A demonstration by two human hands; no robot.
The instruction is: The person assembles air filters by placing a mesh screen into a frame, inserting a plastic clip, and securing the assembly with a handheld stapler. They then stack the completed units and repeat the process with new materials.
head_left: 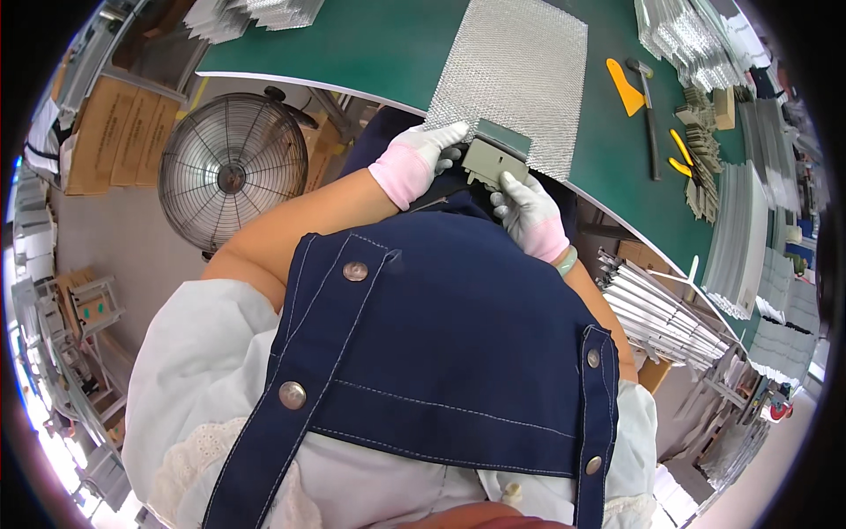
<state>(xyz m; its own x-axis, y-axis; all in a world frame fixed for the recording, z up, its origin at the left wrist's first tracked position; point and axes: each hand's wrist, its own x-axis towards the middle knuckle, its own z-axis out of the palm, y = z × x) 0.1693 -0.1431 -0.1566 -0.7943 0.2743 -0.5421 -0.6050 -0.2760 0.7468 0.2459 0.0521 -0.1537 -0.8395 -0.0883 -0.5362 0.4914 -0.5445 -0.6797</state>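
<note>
In both gloved hands, in front of my apron at the table's near edge, is a grey-green notched bracket-like part (493,167) with a darker flat block (503,138) along its top. My left hand (421,160) grips its left end, thumb stretched along the upper corner. My right hand (530,214) pinches the lower right side, with the thumb on its face and the other fingers partly hidden. Just beyond the part lies a silver mesh panel (515,70), its near edge overlapped by the part and my left fingertips.
On the green table (352,53) lie an orange scraper (625,89), a hammer (652,123), yellow-handled pliers (681,154) and a pile of grey-green parts (702,167). Mesh stacks (683,40) and metal strips (738,238) line the right side. A floor fan (233,176) stands left.
</note>
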